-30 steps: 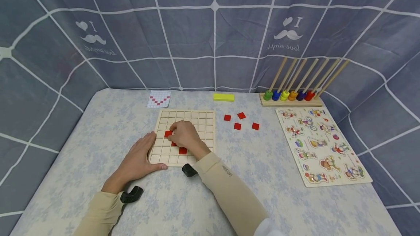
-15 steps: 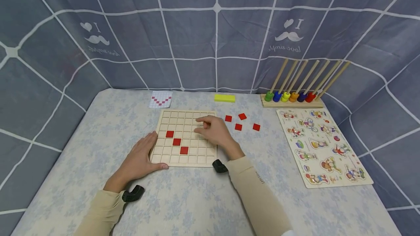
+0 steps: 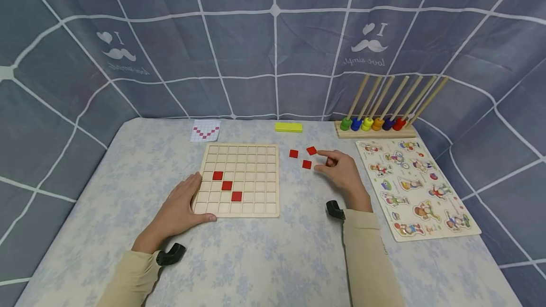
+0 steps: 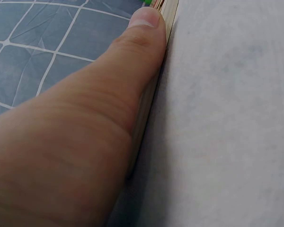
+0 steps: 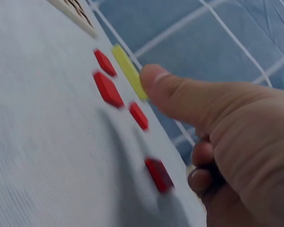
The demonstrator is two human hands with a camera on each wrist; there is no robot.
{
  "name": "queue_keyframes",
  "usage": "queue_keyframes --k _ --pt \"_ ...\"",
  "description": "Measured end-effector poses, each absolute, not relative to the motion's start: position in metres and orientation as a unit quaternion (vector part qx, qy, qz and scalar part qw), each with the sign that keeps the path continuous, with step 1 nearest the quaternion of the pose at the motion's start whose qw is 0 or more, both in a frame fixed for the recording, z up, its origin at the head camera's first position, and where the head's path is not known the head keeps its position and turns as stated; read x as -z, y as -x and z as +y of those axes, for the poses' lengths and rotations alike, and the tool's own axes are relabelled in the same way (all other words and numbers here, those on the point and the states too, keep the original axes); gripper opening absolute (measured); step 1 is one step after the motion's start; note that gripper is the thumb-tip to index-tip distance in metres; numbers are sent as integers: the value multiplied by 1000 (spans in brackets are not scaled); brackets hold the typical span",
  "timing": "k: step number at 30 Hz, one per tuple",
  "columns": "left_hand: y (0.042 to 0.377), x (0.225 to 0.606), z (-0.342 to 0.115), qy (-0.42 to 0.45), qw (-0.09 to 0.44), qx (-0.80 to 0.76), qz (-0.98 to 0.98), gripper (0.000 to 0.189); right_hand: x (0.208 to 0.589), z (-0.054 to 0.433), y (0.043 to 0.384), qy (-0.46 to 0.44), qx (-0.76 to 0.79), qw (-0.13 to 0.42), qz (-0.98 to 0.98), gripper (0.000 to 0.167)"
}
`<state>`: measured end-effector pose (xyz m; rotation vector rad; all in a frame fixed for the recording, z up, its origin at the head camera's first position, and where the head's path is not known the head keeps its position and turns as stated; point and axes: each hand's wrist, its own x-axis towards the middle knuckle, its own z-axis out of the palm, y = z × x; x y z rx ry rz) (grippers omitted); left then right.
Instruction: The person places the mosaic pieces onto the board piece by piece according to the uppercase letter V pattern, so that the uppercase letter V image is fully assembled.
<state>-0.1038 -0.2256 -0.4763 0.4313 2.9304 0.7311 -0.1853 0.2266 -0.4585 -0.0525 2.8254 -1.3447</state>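
Note:
My left hand [image 3: 181, 205] rests at the near left corner of a wooden grid board [image 3: 262, 167], fingers along its left side. In the left wrist view the thumb [image 4: 137, 38] touches the board's edge [image 4: 144, 111]. Three red square tiles [image 3: 227, 185] lie diagonally in the board's cells. Right of the board, my right hand [image 3: 343, 172] hovers by loose red tiles [image 3: 306, 164], thumb and forefinger spread apart, holding nothing. One tile, hidden by this hand in the head view, shows as a red tile [image 5: 159, 175] below it in the right wrist view.
A pattern card [image 3: 205, 130] lies behind the board, a yellow block [image 3: 288, 127] at the table's back. Farther right stand a peg abacus with coloured beads [image 3: 377, 124] and a flat picture puzzle [image 3: 411, 185]. A grey-blue curtain [image 3: 239, 46] hangs behind.
My right hand has left the board and moved right to the loose tiles, uncovering the red tiles on the board. The left hand stays in place.

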Motion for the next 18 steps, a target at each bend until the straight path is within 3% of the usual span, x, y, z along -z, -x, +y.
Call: queue_keyframes --k 18 --pt "104 479 -227 -142 44 -240 959 128 460 251 182 -65 344 34 936 44"
